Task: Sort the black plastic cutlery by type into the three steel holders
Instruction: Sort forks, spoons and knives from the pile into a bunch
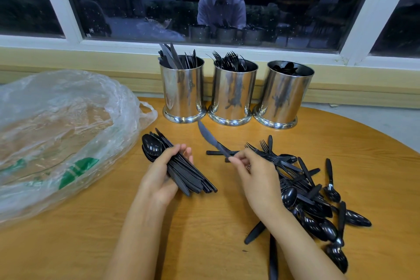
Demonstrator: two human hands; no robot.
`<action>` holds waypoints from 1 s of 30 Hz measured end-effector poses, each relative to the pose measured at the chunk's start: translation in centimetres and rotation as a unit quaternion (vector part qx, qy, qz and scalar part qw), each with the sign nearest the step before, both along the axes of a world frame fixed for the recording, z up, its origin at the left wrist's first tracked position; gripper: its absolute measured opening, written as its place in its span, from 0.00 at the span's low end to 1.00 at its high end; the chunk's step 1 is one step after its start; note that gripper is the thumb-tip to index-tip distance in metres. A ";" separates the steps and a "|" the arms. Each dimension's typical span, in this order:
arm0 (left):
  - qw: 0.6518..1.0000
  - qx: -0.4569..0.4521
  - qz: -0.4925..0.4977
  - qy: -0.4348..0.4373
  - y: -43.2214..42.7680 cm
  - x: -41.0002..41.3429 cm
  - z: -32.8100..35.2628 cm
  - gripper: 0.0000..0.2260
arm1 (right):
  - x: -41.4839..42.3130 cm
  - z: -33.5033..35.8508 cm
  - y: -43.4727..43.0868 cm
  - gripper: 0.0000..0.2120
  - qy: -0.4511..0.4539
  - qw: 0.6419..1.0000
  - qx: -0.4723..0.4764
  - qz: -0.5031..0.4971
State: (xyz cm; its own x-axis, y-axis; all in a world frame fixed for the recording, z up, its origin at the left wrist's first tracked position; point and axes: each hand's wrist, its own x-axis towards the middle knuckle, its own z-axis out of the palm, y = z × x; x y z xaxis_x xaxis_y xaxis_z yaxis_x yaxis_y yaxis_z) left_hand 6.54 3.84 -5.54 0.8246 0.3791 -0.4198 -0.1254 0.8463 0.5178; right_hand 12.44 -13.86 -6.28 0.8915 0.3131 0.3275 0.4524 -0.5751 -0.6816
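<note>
Holders: three steel holders [233,93] are standing beyond both hands, already carrying knives, forks and spoons in turn.
Loose pile: a mixed heap [313,195] is lying under and outside the right hand [256,179], unsorted; the job is probably about half done.
Bundle: the left hand [163,173] is curling round a bundle [181,173], spoon bowls showing at its far end.
Knife: the right fingertips are pinching one knife [209,138] by the handle, blade pointing towards the holders.

1. You pinch one black knife [208,137] by its handle in your right hand [252,173], with the blade angled away.
2. Your left hand [163,173] grips a cutlery bundle [181,170].
3. A loose pile [313,200] lies right of your pinch.
4. Three steel holders [231,91] stand beyond both grips.
</note>
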 end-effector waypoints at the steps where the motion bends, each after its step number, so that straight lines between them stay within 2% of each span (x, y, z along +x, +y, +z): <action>1: 1.000 0.003 -0.009 0.001 -0.2 0.1 0.0 0.02 | 0.1 0.0 0.1 0.03 0.039 0.997 0.063 0.016; 3: 0.999 0.015 -0.029 0.002 -0.6 0.2 -0.1 0.01 | -0.2 0.2 0.4 0.06 0.124 0.981 0.135 0.067; 5: 0.998 0.037 -0.050 -0.006 -0.7 0.3 -0.2 0.05 | -0.7 0.1 0.6 0.06 0.151 0.975 0.121 0.112; 9: 0.997 0.058 -0.048 -0.005 -0.6 0.2 -0.3 0.07 | -1.2 0.0 0.8 0.01 0.157 0.970 0.099 0.155; 12: 0.998 0.053 -0.028 0.023 -0.3 0.2 -0.3 0.02 | -1.3 0.3 0.7 0.04 0.153 0.968 0.101 0.171; 18: 0.998 0.042 -0.024 0.031 -0.1 -0.1 -0.1 0.02 | 0.6 0.3 -0.1 0.03 0.100 0.985 0.094 0.101; 23: 0.999 0.024 -0.024 0.033 -0.3 0.0 0.2 0.02 | 3.7 0.5 1.2 0.05 0.020 0.996 -0.020 0.081; 30: 0.999 0.005 -0.025 0.033 0.0 0.0 0.0 0.02 | 5.9 0.1 4.4 0.15 -0.050 0.972 -0.205 0.104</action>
